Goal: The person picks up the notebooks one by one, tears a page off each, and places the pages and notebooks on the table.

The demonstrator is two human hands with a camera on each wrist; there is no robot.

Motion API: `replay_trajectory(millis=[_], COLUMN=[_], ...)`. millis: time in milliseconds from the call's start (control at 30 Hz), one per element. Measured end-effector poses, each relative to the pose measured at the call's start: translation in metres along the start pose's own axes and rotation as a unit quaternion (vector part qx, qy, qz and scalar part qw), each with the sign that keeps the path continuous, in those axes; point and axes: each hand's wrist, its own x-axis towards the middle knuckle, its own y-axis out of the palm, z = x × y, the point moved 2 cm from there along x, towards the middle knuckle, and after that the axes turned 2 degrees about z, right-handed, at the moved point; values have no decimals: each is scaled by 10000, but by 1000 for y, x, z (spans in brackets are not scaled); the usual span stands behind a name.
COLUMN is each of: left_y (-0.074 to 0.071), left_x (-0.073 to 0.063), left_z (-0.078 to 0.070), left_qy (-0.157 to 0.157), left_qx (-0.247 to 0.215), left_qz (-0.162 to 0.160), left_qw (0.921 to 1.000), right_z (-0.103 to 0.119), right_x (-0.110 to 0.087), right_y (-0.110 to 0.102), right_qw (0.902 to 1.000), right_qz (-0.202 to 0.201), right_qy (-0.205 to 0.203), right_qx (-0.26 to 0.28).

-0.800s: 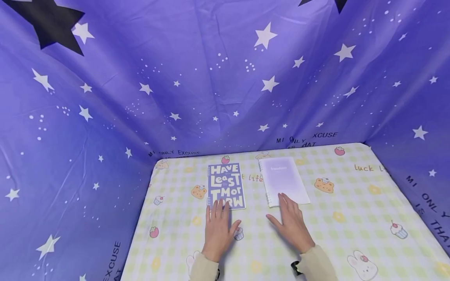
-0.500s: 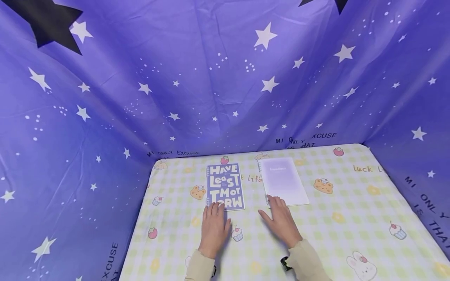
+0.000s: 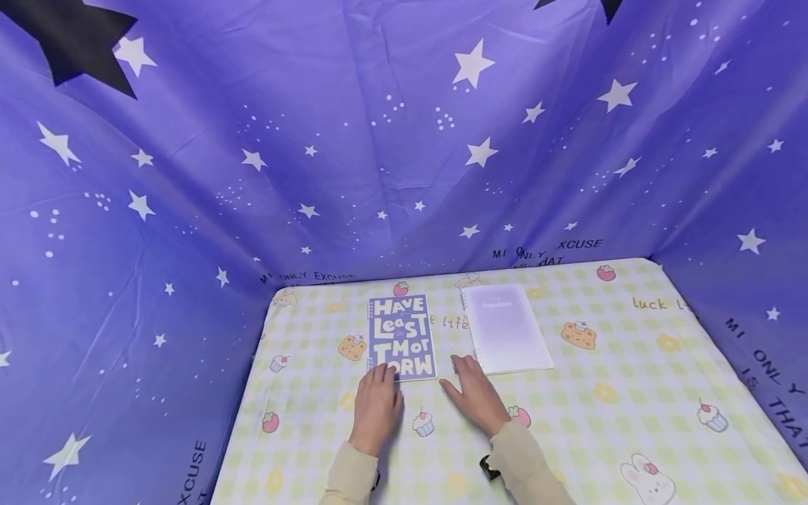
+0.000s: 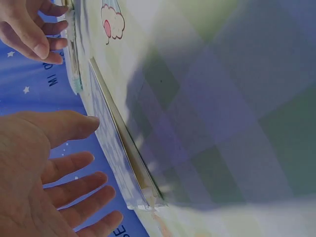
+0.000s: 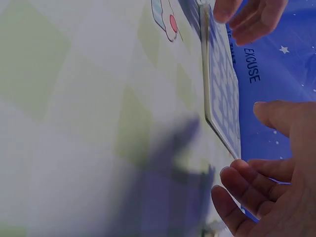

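Note:
A blue spiral notebook with big white lettering lies flat, its rings on the left. Over its near left corner hover the loosely bent fingers of my left hand; in the left wrist view, this hand shows nothing between thumb and fingers, beside the notebook's page edge. To the right lies a pale purple spiral notebook marked "freedom". My right hand is between the two notebooks, near the purple one's lower left corner. Empty relaxed fingers show on the right hand in the right wrist view.
A checked tablecloth printed with cupcakes, bears and fruit covers the table. Purple star-patterned curtains hang behind it and at both sides. Each wrist wears a dark band, the right band showing below the beige sleeve.
My right hand has slid left off the purple notebook into the gap between the notebooks. The left hand has drawn slightly left and back. Both notebooks stay in place as the view shifts a little.

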Motion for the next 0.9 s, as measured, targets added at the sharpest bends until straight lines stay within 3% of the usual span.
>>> replay_trajectory(millis=[200, 367, 700, 900], left_y=[2, 8, 14, 16], left_x=[3, 3, 5, 8], left_z=[3, 6, 11, 15], left_qy=[48, -54, -106, -163], left_qx=[28, 32, -78, -313], left_qz=[-73, 74, 193, 189], left_qw=[10000, 10000, 9997, 9992], right_z=[6, 10, 14, 15], right_x=[4, 4, 7, 7], right_y=[12, 21, 28, 27], right_qw=[9999, 9998, 9993, 9998], right_qz=[115, 142, 177, 133], right_qy=[-2, -81, -219, -132], right_qx=[-45, -83, -265, -63])
